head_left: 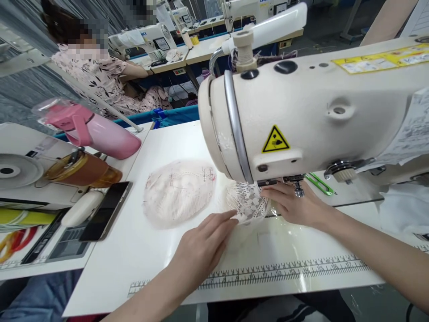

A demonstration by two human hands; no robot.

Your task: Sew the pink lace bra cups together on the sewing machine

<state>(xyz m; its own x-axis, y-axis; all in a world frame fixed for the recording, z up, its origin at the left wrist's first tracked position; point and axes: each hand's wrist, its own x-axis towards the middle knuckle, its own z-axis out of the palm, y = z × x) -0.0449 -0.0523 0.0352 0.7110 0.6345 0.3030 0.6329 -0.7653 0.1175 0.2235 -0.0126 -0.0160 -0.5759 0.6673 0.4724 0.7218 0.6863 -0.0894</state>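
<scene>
A piece of white lace fabric (250,203) lies under the head of the sewing machine (311,107), near its presser foot (298,185). My left hand (204,241) reaches in from the front, fingers stretched out and fingertips touching the lace's near left edge. Its thumb is mostly hidden. On the other side, my right hand (298,210) is closed on the lace's right edge beside the presser foot. Left of the lace, a pale rounded fabric piece (179,190) with stitching and red marks lies flat on the white table (161,273).
Green thread snips (320,184) lie behind my right hand. A ruler strip (268,273) runs along the front edge. At left are a phone (105,212), pink tumbler (100,132) and amber cup (80,170). A person (97,80) sits beyond, near other machines.
</scene>
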